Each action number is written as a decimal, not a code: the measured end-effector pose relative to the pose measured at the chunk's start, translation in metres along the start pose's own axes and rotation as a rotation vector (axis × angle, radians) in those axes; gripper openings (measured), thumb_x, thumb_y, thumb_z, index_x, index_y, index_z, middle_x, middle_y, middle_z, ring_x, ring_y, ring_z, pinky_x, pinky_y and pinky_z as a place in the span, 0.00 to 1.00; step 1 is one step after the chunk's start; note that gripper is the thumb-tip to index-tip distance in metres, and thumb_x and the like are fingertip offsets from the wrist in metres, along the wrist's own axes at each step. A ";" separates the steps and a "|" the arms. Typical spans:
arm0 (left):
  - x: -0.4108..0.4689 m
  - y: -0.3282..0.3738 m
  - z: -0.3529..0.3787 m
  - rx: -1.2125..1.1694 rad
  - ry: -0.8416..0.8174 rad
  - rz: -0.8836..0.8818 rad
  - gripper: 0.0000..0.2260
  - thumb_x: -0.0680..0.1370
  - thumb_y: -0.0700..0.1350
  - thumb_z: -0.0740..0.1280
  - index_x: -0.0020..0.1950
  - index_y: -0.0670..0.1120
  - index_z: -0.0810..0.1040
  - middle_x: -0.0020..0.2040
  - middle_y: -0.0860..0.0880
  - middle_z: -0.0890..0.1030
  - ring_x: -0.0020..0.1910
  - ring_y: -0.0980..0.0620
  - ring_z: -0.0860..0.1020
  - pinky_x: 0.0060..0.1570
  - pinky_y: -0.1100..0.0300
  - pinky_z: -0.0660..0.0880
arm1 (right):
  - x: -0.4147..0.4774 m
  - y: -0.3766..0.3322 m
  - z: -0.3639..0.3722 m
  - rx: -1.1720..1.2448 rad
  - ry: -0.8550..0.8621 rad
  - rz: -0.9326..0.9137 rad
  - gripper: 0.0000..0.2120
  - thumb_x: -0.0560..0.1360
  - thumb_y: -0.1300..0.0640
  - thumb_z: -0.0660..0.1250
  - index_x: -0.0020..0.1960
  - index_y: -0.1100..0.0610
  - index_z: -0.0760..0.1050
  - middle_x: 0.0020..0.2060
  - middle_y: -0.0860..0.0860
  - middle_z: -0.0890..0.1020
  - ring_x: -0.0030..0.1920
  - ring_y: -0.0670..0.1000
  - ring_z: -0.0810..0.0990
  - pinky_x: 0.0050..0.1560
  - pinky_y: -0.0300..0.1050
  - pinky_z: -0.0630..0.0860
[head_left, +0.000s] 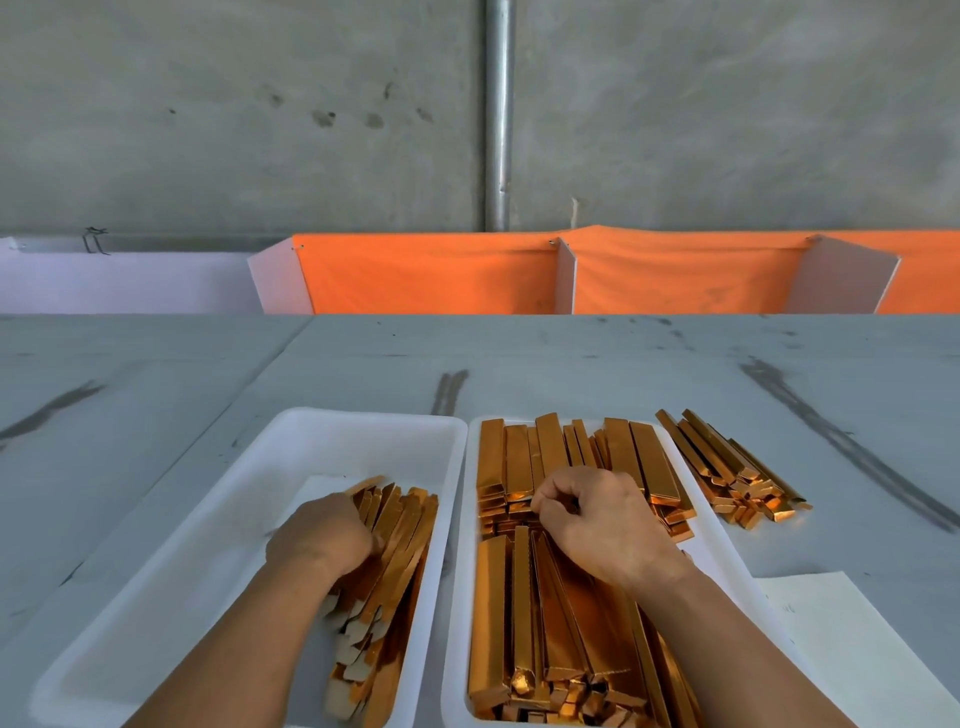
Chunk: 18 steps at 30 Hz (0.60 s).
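Flat gold card strips (400, 545): bundled lengthwise, standing on edge, right side of left tray (337, 447), lower centre-left of frame. Folded gold boxes (519, 462): long, shiny, two rows filling right tray (469, 519), lower centre-right.

Strips (402, 540) in left tray (208, 551), boxes (493, 613) right

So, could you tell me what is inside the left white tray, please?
A bundle of flat gold strips along its right side, held by the left hand. The tray floor beneath them is covered.
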<state>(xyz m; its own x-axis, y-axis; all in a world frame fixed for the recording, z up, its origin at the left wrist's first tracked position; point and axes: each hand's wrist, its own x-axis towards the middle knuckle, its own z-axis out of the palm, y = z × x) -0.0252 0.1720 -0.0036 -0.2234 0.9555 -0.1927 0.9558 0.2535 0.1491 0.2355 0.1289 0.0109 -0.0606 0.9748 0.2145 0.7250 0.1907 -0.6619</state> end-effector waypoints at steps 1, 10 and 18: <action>0.001 0.000 -0.001 -0.012 -0.007 -0.009 0.08 0.76 0.53 0.67 0.48 0.48 0.76 0.43 0.51 0.79 0.42 0.53 0.78 0.41 0.61 0.73 | 0.000 0.000 0.000 0.003 -0.001 -0.001 0.10 0.78 0.54 0.65 0.40 0.43 0.78 0.37 0.39 0.81 0.42 0.42 0.82 0.35 0.29 0.78; 0.005 0.000 -0.009 -0.316 0.022 -0.069 0.07 0.71 0.44 0.72 0.43 0.42 0.77 0.39 0.46 0.79 0.39 0.49 0.79 0.36 0.58 0.71 | 0.001 -0.002 0.000 0.013 0.003 -0.024 0.11 0.78 0.56 0.65 0.39 0.44 0.79 0.37 0.39 0.81 0.44 0.44 0.82 0.37 0.30 0.78; -0.003 0.002 -0.019 -1.142 0.055 0.072 0.05 0.75 0.42 0.70 0.49 0.50 0.81 0.46 0.47 0.84 0.48 0.47 0.82 0.55 0.47 0.77 | 0.000 -0.004 0.000 0.046 0.047 -0.063 0.12 0.77 0.59 0.65 0.39 0.44 0.79 0.38 0.40 0.82 0.44 0.45 0.82 0.42 0.36 0.80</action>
<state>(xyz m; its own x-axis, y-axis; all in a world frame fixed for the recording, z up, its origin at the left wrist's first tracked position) -0.0262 0.1720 0.0157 -0.2102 0.9715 -0.1097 0.2408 0.1602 0.9573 0.2328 0.1278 0.0138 -0.0723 0.9546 0.2891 0.6881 0.2576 -0.6784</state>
